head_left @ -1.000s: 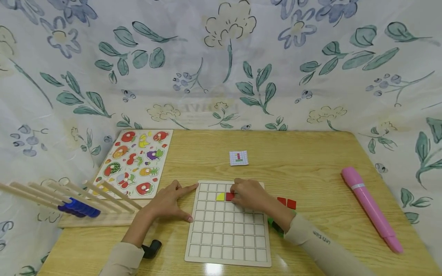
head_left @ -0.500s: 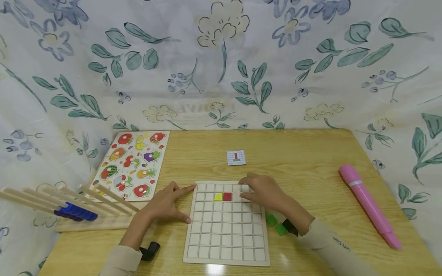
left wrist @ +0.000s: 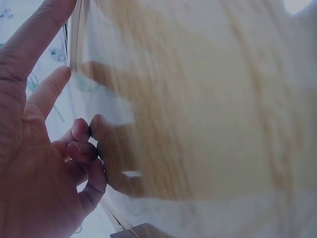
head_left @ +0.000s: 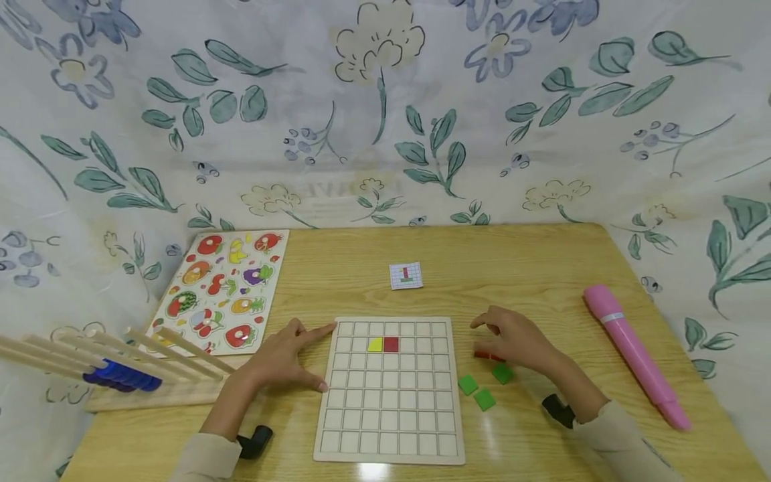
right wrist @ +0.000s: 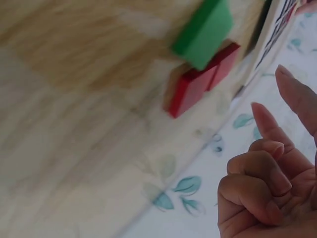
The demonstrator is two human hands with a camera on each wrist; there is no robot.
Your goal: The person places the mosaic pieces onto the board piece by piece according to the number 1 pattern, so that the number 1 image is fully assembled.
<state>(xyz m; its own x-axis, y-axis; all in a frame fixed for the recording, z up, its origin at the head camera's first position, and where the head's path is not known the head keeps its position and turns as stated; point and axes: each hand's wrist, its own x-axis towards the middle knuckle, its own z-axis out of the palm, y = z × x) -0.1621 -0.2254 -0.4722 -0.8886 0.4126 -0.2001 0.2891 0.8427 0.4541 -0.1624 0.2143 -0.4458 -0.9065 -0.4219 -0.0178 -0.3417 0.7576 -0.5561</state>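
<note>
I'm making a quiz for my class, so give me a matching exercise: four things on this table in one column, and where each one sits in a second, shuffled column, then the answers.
Things:
1. pink marker
2. fruit puzzle
3. small card
4. green tiles

Places:
A. left of the grid board, at the table's far left
B. beyond the grid board, mid-table
C. far right of the table
D. just right of the grid board, near the right hand

Pairs: 1-C, 2-A, 3-B, 4-D
</note>
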